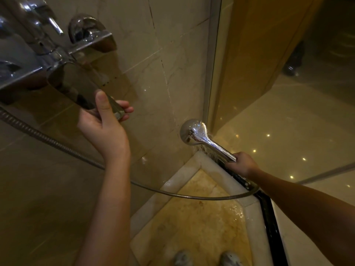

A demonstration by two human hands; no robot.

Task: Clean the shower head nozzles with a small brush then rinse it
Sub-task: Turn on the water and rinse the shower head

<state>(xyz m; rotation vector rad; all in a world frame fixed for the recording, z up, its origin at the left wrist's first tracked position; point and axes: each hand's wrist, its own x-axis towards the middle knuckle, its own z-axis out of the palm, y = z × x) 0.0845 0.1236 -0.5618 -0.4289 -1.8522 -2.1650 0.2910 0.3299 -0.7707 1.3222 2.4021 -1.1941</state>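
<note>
- Shower stall: one beige tiled wall (172, 54) on the left, one glass panel (249, 73) on the right, meeting in a corner.
- One yellow-stained shower floor (201, 227) with a pale raised rim; wet sheen at its right edge.
- One chrome tap (28, 54) on the wall, upper left. The left hand (103, 121) clasps its lever (76, 89), thumb on top, fingers beneath.
- One metal hose (57, 143) sags from the left to below the right hand.
- One shower head (193, 132) over the floor's far corner, chrome back up, nozzles unseen. The right hand (242, 164) is wrapped round its handle.
- Two shoes (182, 258), blurred, at the floor's near edge.
</note>
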